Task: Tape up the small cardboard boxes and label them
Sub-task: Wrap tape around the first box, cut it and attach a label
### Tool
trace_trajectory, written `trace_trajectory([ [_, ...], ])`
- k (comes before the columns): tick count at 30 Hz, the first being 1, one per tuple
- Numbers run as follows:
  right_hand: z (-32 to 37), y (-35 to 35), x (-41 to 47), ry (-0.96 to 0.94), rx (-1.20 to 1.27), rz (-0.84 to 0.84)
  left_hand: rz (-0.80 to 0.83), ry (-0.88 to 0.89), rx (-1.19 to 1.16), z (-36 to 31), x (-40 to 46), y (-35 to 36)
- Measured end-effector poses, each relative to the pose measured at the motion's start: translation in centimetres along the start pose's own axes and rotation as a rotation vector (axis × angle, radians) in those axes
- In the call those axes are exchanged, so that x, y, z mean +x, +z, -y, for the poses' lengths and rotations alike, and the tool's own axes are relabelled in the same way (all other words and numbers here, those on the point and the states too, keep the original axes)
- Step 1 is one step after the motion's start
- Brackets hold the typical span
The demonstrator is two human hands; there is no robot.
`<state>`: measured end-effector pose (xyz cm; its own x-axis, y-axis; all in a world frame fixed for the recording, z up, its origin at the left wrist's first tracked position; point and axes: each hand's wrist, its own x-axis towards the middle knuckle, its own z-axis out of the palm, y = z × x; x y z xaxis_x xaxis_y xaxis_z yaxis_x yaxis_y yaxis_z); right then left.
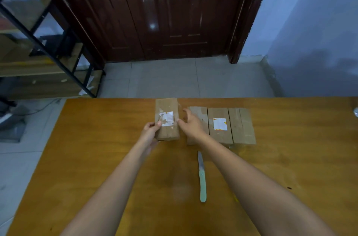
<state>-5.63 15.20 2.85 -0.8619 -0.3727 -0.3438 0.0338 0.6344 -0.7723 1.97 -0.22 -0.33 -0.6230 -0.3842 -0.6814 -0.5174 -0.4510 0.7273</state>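
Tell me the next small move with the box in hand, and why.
Probably set the box down beside the row: it already carries a white label, the left hand grips its edge, and the right hand touches its other side.

The box (167,117) under my fingers (159,123) is plain brown cardboard with a white label (167,118). Another brown box (219,128) carries a white label edged in orange. The tabletop (96,148) is orange-brown wood; the knife (202,177) has a pale mint-green handle.

Four cardboard boxes (167,118), two white labels (220,124), one knife (201,177), two hands (190,125)
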Motion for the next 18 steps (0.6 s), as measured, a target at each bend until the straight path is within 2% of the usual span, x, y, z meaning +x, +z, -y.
trace_trajectory([
  [3,0.3,-0.7,-0.6,0.090,0.332,0.088,0.007,0.015,0.001,-0.2,-1.3,0.1],
  [6,0.6,-1.0,-2.0,0.108,0.489,0.140,0.007,0.050,0.028,0.0,-2.8,0.0],
  [15,0.4,1.3,-8.5,0.144,0.548,0.018,0.090,0.101,0.139,2.0,-7.6,-1.8],
  [18,-0.2,3.3,-11.3,0.174,0.488,-0.066,0.114,0.114,0.168,3.5,-9.2,-3.3],
])
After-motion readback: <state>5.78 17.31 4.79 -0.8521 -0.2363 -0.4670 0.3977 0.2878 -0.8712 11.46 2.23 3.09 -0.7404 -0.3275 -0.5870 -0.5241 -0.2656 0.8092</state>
